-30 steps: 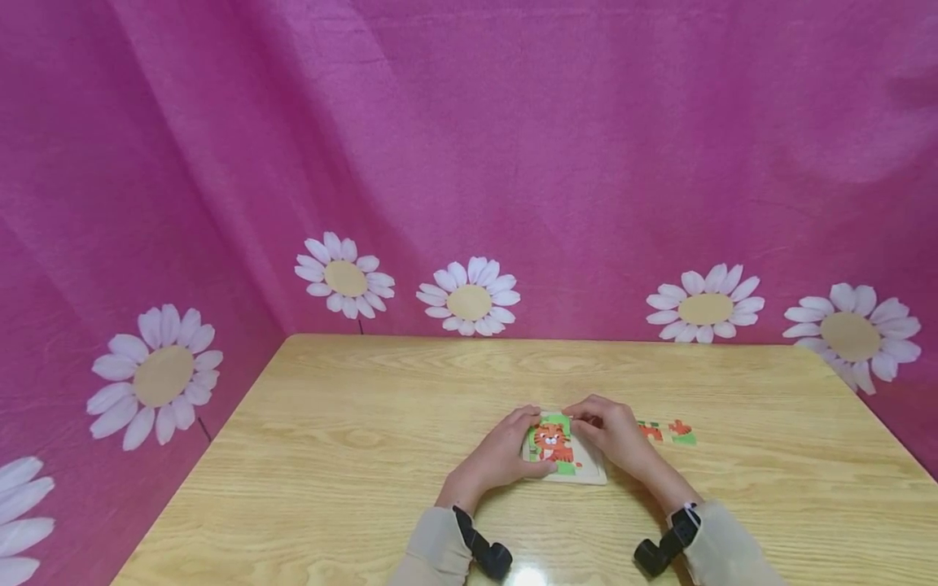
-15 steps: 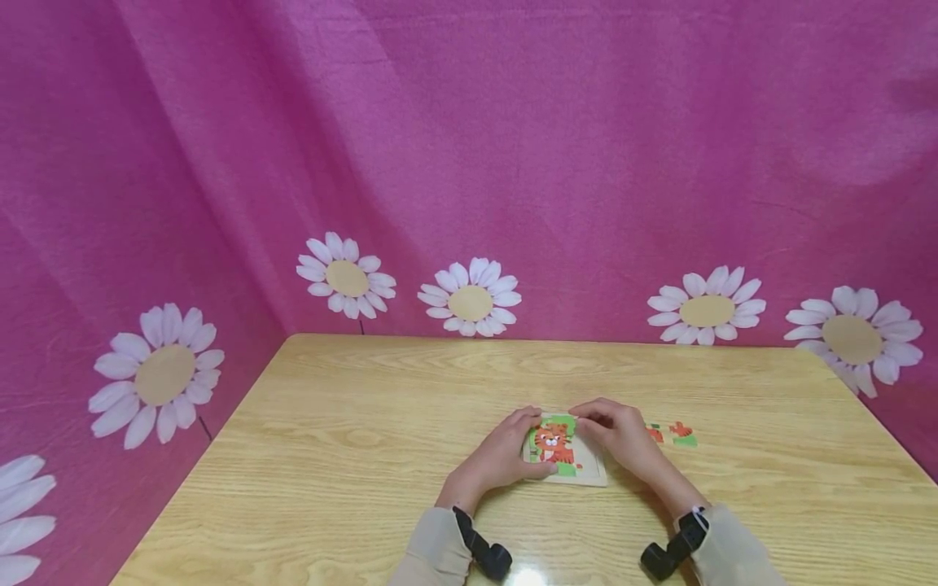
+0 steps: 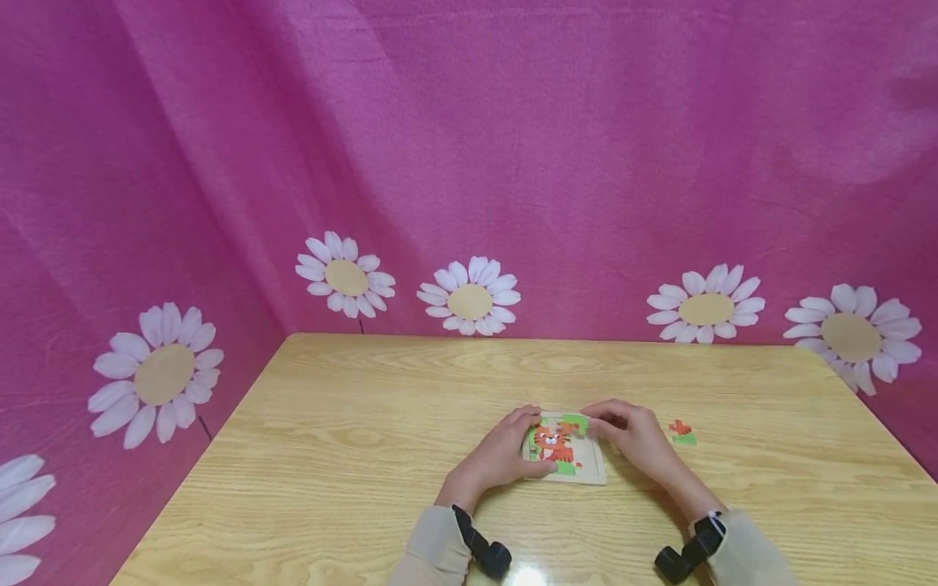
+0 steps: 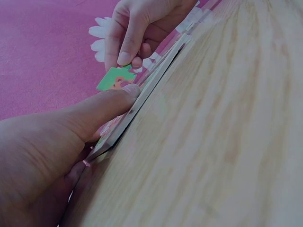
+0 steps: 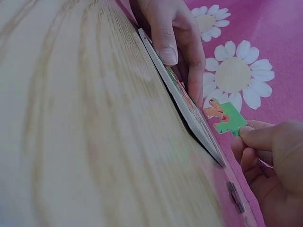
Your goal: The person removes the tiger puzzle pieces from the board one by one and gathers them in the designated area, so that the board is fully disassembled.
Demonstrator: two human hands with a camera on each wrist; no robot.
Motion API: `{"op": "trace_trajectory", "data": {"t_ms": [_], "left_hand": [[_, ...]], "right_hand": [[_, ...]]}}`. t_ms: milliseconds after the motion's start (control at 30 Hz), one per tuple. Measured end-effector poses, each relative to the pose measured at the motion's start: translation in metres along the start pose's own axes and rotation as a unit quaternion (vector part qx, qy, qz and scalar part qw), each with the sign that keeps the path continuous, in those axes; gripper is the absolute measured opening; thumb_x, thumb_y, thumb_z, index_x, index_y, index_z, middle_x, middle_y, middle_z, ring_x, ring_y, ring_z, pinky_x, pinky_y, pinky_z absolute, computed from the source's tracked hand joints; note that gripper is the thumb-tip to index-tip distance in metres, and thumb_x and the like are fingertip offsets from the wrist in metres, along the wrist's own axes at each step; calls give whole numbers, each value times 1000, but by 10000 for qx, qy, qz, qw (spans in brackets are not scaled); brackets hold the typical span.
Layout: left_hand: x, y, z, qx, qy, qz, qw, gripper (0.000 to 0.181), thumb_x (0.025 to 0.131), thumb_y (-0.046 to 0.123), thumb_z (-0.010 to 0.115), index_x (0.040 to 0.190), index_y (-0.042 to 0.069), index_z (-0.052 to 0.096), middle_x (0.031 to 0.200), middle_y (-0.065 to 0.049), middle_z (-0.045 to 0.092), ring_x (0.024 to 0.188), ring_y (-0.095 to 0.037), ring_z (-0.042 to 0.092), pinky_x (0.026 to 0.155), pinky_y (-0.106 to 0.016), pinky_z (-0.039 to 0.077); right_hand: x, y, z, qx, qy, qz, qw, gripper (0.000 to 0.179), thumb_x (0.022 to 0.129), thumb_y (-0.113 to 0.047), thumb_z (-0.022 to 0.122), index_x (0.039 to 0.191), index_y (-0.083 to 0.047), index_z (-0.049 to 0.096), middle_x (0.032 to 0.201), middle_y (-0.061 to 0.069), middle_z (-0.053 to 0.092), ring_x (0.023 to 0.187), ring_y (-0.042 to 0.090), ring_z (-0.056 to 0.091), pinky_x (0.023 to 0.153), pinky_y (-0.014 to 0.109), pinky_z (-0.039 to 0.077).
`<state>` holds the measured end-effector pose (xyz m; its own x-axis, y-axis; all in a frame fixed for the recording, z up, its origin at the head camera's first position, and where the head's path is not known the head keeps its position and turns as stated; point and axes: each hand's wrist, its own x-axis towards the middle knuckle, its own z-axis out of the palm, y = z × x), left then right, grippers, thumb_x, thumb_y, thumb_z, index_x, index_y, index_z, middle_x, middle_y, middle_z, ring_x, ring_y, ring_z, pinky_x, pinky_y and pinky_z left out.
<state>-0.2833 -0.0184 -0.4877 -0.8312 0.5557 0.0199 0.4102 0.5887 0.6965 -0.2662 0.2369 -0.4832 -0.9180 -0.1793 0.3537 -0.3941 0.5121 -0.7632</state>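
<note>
My left hand (image 3: 501,452) holds a small wooden puzzle board (image 3: 595,470) by its left side, thumb on the near edge and fingers at the far edge. An orange tiger picture (image 3: 553,448) of joined pieces fills the board's left part; its right part is bare wood. Between thumb and fingertips, my right hand (image 3: 632,431) pinches a green-and-orange puzzle piece (image 5: 232,118). Both wrist views show this piece raised off the board, close above its far right part.
An orange-and-green loose puzzle piece (image 3: 683,433) lies on the wooden table (image 3: 352,439), right of my right hand. Another loose piece (image 5: 234,196) shows edge-on beyond the board in the right wrist view. A pink curtain (image 3: 469,163) with white flowers stands behind the table.
My right hand has moved to the right, and the piece it pinches has shifted right over the board. The hand now covers the nearer loose piece. My left hand stays put.
</note>
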Motion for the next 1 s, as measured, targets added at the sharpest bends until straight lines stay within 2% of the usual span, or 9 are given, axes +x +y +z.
{"op": "trace_trajectory", "data": {"t_ms": [267,500,733,1000], "left_hand": [[0,0,-1,-26,0,38,10000,79,95,30,88,158,-2,52,171,-10,41,159,-28,34,130,-39,30],[0,0,0,23,41,73,10000,79,94,29,89,156,-3,53,170,-10,42,159,-28,35,129,-39,31],[0,-1,1,36,57,87,9999,79,94,29,89,156,-2,53,169,-10,43,158,-28,36,129,-38,31],[1,-1,2,58,61,61,9999,79,94,29,89,156,-1,53,169,-10,43,158,-28,36,129,-39,32]], "right_hand": [[-6,4,-11,-48,-6,104,9999,15,101,3,75,114,2,81,111,13,79,92,4,63,75,21,54],[-13,6,-20,-47,-143,458,9988,17,102,2,74,118,2,80,117,15,78,93,8,64,73,22,52],[-21,8,-27,28,-148,442,9989,16,102,4,73,117,5,79,118,20,77,95,1,65,77,21,58],[-28,14,-34,54,-110,287,9995,15,100,7,74,114,5,80,115,19,77,93,-2,65,76,18,58]]}}
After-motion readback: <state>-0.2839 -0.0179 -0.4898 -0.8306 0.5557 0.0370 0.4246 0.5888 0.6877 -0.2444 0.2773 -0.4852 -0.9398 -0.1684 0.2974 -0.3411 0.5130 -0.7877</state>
